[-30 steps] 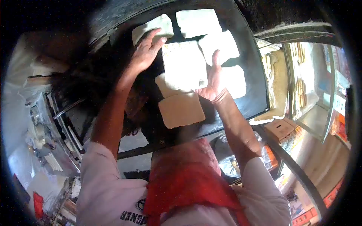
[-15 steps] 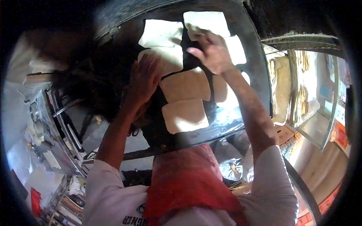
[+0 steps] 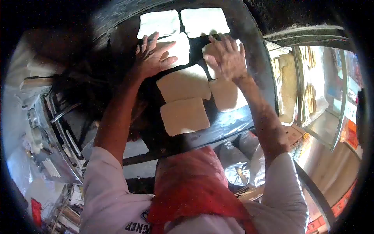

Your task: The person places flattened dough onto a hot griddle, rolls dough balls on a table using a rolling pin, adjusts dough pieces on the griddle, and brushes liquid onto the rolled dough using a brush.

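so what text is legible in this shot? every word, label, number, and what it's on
"GNER": white shirt, upside down to the camera; the word's start looks covered by the red apron.
Cardboard box: marks too small to read.
Red box: pale print too small.
Anything else at the far right: too small or blurred.

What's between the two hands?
In the head view: part of the dough sheet by the left hand, a bare strip of dark surface, and a sliver of another sheet by the right hand.
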Demonstrator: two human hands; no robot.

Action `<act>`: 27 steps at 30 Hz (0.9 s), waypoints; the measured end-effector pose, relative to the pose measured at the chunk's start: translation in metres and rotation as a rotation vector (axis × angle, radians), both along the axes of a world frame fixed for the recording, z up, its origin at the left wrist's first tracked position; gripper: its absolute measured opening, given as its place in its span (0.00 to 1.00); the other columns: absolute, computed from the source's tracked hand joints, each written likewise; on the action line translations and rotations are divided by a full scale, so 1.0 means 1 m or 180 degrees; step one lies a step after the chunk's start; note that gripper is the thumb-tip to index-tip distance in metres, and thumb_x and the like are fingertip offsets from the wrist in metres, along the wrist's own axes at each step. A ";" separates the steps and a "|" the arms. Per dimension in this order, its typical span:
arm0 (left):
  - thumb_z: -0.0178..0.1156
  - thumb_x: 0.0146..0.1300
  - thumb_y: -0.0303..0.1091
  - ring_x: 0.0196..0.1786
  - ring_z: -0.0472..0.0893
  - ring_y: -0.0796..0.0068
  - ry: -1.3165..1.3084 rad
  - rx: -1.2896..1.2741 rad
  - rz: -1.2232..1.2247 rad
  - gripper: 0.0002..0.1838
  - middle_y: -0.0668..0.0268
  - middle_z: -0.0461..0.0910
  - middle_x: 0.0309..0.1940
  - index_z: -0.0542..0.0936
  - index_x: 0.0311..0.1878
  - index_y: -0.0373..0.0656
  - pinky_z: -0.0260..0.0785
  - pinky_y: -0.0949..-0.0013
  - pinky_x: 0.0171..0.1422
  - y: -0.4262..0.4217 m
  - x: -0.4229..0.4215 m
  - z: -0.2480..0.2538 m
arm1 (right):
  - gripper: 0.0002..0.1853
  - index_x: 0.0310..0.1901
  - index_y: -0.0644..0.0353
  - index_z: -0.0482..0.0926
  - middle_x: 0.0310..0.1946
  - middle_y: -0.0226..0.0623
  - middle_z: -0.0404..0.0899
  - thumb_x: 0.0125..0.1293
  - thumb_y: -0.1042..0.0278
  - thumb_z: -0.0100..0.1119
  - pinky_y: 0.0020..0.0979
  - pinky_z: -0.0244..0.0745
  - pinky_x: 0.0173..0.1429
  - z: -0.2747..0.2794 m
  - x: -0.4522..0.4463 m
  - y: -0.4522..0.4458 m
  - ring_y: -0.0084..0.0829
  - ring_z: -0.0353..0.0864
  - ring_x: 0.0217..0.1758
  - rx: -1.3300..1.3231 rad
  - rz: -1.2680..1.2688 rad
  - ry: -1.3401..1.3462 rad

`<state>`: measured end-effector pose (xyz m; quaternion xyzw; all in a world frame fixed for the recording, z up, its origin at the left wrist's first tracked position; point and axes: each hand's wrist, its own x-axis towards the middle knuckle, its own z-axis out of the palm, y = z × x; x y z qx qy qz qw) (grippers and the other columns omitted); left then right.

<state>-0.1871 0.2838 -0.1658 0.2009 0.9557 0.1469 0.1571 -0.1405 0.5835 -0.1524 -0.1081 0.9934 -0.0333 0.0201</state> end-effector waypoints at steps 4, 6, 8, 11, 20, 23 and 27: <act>0.55 0.65 0.73 0.80 0.54 0.37 0.1076 0.0574 0.0082 0.36 0.55 0.55 0.82 0.74 0.72 0.69 0.45 0.27 0.78 -0.014 0.001 -0.030 | 0.47 0.79 0.40 0.60 0.78 0.45 0.59 0.67 0.17 0.34 0.66 0.42 0.82 -0.003 -0.042 -0.013 0.51 0.56 0.81 0.0178 -0.0065 -0.0279; 0.56 0.64 0.72 0.80 0.56 0.40 0.1179 0.0750 0.0068 0.36 0.57 0.57 0.80 0.75 0.71 0.68 0.47 0.26 0.76 -0.003 0.032 -0.023 | 0.46 0.79 0.39 0.59 0.78 0.45 0.60 0.68 0.18 0.35 0.66 0.44 0.81 -0.001 -0.027 -0.005 0.50 0.55 0.82 -0.0278 -0.0064 0.0198; 0.60 0.61 0.71 0.78 0.61 0.49 0.1210 0.0406 -0.0186 0.37 0.62 0.62 0.77 0.74 0.71 0.67 0.51 0.25 0.74 0.006 0.073 -0.010 | 0.45 0.79 0.38 0.59 0.78 0.46 0.60 0.69 0.19 0.35 0.68 0.45 0.80 0.010 0.008 0.006 0.48 0.55 0.82 -0.0398 -0.0081 0.0410; 0.61 0.63 0.67 0.78 0.60 0.52 0.1385 -0.0240 -0.0382 0.38 0.64 0.62 0.78 0.70 0.74 0.66 0.51 0.23 0.74 0.001 0.088 -0.004 | 0.47 0.80 0.37 0.58 0.80 0.43 0.55 0.67 0.16 0.34 0.73 0.40 0.79 0.001 0.047 0.021 0.50 0.50 0.84 0.0229 -0.0323 -0.0027; 0.68 0.59 0.59 0.82 0.55 0.48 0.0921 -0.0064 -0.0334 0.48 0.56 0.57 0.80 0.63 0.79 0.47 0.49 0.28 0.77 0.019 0.162 0.024 | 0.43 0.81 0.37 0.55 0.79 0.45 0.56 0.71 0.23 0.40 0.69 0.40 0.81 0.032 0.110 0.024 0.50 0.56 0.81 -0.0627 -0.0293 -0.0096; 0.70 0.55 0.62 0.83 0.52 0.47 -0.0235 0.0386 -0.0774 0.54 0.56 0.55 0.81 0.60 0.80 0.47 0.44 0.30 0.80 0.034 0.240 0.024 | 0.41 0.80 0.30 0.57 0.81 0.36 0.53 0.70 0.22 0.34 0.70 0.40 0.81 0.021 0.184 0.049 0.43 0.54 0.83 -0.0085 0.0138 -0.0437; 0.67 0.57 0.65 0.83 0.50 0.44 -0.0198 0.0310 -0.0883 0.54 0.55 0.53 0.82 0.58 0.80 0.46 0.43 0.31 0.80 0.056 0.270 0.032 | 0.41 0.79 0.32 0.60 0.82 0.37 0.52 0.70 0.22 0.36 0.70 0.41 0.81 0.030 0.204 0.048 0.42 0.52 0.84 -0.0029 0.0030 -0.0571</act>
